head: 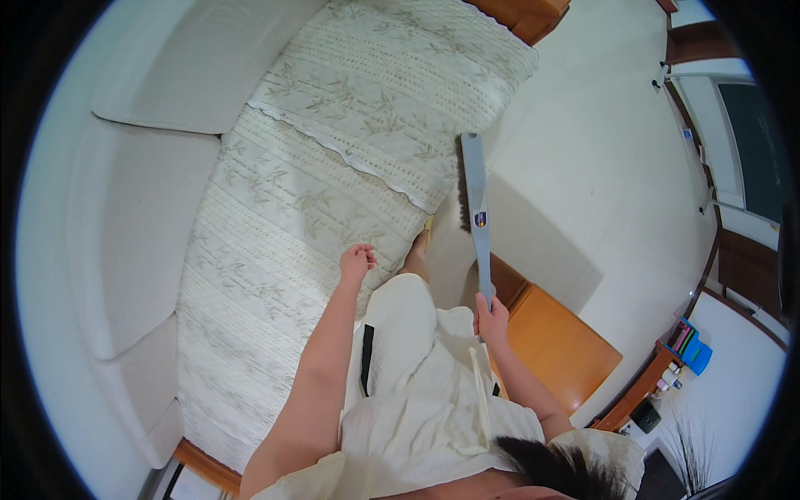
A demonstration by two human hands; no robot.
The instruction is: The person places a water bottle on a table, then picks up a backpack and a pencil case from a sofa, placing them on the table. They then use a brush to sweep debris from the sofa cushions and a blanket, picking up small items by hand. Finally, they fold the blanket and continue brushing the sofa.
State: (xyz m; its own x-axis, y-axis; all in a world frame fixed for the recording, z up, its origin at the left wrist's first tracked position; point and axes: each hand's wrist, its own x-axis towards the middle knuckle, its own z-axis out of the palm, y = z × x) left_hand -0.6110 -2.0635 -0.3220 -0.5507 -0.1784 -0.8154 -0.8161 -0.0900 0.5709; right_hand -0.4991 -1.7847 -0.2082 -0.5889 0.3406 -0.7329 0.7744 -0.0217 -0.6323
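Observation:
A long grey bed brush (477, 181) with dark bristles along its left side stands out ahead of me. My right hand (492, 320) is closed around the lower end of its handle. A small label sits midway on the brush. My left hand (357, 262) hovers over the sofa cover (300, 206), fingers loosely curled and nothing visible in them. This quilted, pale cover bears bamboo-leaf bands and lies over the sofa seat. One section of it overlaps another along a scalloped, slightly wavy edge (350, 159).
Pale back cushions (150, 231) line the seat's left side. A wooden stool or table (556, 350) stands beside my right arm, on light floor tiles (581, 156). Wooden furniture (531, 15) borders the far end. A shelf (647, 387) with small items is at the right.

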